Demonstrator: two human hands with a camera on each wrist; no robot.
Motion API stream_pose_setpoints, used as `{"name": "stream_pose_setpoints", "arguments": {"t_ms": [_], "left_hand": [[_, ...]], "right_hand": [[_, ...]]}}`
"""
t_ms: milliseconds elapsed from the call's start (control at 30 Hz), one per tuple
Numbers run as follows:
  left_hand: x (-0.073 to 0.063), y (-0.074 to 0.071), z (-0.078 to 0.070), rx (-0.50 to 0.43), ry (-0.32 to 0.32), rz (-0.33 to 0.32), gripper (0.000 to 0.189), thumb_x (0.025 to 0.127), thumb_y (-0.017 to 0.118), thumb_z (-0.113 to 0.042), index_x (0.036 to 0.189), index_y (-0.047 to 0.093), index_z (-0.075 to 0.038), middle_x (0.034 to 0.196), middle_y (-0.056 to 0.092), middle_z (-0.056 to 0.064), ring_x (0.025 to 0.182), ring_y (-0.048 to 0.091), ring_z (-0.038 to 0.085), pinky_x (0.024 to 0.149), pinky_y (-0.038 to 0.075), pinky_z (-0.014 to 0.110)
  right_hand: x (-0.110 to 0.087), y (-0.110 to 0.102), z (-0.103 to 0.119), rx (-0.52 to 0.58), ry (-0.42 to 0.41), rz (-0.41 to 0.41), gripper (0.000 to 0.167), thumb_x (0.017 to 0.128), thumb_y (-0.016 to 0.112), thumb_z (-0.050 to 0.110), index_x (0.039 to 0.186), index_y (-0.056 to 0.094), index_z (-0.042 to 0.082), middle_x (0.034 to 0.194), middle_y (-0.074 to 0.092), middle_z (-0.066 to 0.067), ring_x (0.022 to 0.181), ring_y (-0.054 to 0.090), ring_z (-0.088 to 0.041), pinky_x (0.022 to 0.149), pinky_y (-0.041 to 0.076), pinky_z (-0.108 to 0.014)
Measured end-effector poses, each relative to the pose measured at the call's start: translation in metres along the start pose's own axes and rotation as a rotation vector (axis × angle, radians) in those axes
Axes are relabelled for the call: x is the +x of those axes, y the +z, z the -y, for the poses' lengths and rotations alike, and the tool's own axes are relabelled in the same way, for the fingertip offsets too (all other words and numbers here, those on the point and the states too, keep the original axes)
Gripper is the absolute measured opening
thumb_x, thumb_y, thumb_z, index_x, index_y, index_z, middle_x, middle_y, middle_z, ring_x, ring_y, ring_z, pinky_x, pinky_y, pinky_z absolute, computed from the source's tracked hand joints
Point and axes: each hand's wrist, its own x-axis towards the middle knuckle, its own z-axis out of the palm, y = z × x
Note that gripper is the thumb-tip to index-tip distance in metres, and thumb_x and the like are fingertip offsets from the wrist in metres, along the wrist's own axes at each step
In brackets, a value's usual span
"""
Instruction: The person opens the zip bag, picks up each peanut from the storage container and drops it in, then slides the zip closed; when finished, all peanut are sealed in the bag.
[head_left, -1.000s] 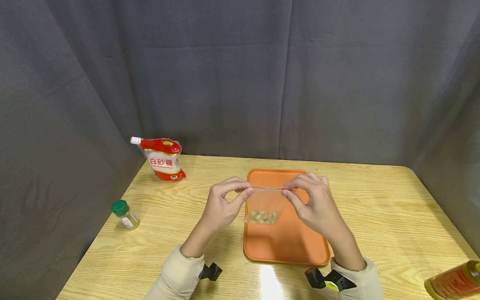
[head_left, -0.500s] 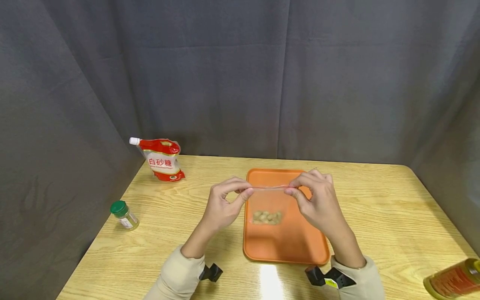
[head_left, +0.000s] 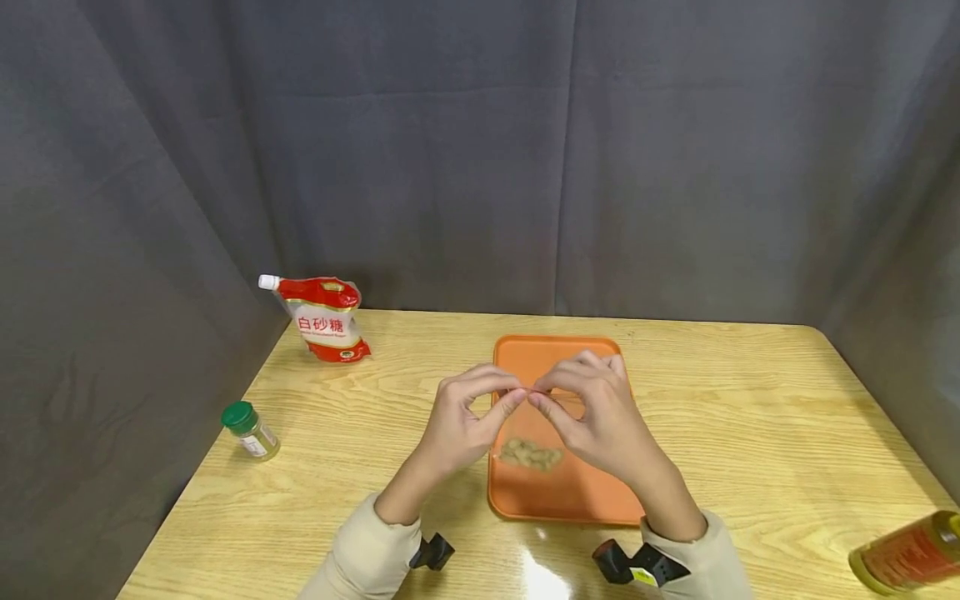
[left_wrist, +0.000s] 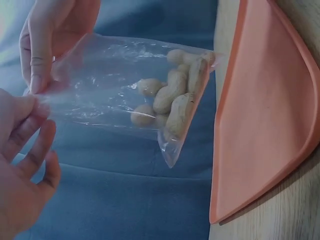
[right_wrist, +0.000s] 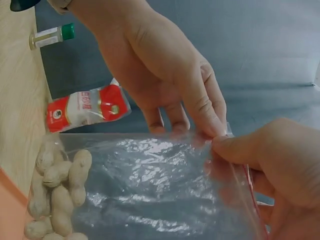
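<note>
A clear zip bag (right_wrist: pixel 150 180) hangs over the orange tray, with several unshelled peanuts (left_wrist: pixel 175 95) gathered at its bottom. My left hand (head_left: pixel 461 421) pinches the bag's top edge near its left corner between thumb and fingers. Right beside it, my right hand (head_left: pixel 596 417) pinches the same edge, the two sets of fingertips almost touching. A red line runs along the bag's mouth in the right wrist view. From the head view the clear film is hard to see, and my fingers hide part of the top edge.
The orange tray (head_left: pixel 562 500) lies on the wooden table (head_left: pixel 750 417) beneath the hands. At the back left stands a red and white sugar pouch (head_left: pixel 326 321) with a white cap. A green-lidded seasoning jar (head_left: pixel 251 431) is nearer on the left. A red-labelled bottle (head_left: pixel 907 554) stands front right.
My right hand has slid left along the bag's top edge until it meets the left hand. The left hand has shifted slightly right, and the peanuts hang a little lower in the head view.
</note>
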Motion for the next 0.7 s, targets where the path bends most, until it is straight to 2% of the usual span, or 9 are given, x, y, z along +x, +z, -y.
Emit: {"name": "stream_pose_setpoints", "arguments": {"t_ms": [233,367,467,600,700], "left_hand": [[-0.006,-0.001,0.014,-0.001,-0.073,-0.078,0.006,0.091,0.070,-0.001,0.092,0.076,-0.003,0.089,0.073,0.007,0.085,0.067,0.018,0.081,0.054,0.033],[-0.005,-0.004,0.015,-0.015,-0.087,-0.110,0.007,0.092,0.069,-0.001,0.092,0.076,-0.003,0.084,0.071,0.008,0.081,0.065,0.018,0.078,0.051,0.032],[-0.004,-0.007,0.016,-0.022,-0.092,-0.132,0.008,0.091,0.069,0.001,0.090,0.076,-0.004,0.079,0.069,0.007,0.076,0.061,0.017,0.072,0.048,0.032],[-0.003,-0.010,0.015,-0.027,-0.095,-0.135,0.009,0.090,0.069,0.003,0.090,0.076,-0.004,0.078,0.067,0.004,0.075,0.059,0.016,0.072,0.047,0.034],[-0.001,-0.015,0.015,-0.036,-0.119,-0.096,0.009,0.090,0.069,0.003,0.092,0.076,-0.004,0.081,0.069,0.005,0.078,0.060,0.017,0.074,0.047,0.035]], "right_hand": [[0.000,-0.017,-0.008,0.034,0.024,0.002,0.011,0.079,0.082,0.008,0.083,0.075,0.015,0.082,0.071,0.009,0.085,0.054,-0.012,0.075,0.023,-0.040],[-0.002,-0.028,-0.014,0.050,0.046,-0.006,0.015,0.077,0.083,0.003,0.083,0.075,0.015,0.081,0.071,0.010,0.085,0.053,-0.012,0.074,0.021,-0.041],[-0.004,-0.035,-0.017,0.066,0.070,-0.026,0.016,0.077,0.083,0.001,0.082,0.075,0.014,0.081,0.069,0.010,0.085,0.051,-0.013,0.077,0.021,-0.049],[-0.005,-0.040,-0.017,0.072,0.089,-0.046,0.017,0.077,0.083,0.000,0.081,0.075,0.014,0.080,0.068,0.010,0.084,0.050,-0.013,0.080,0.019,-0.057],[-0.004,-0.038,-0.017,0.060,0.083,-0.072,0.019,0.074,0.084,-0.002,0.079,0.074,0.014,0.077,0.068,0.009,0.082,0.051,-0.012,0.080,0.020,-0.050]]}}
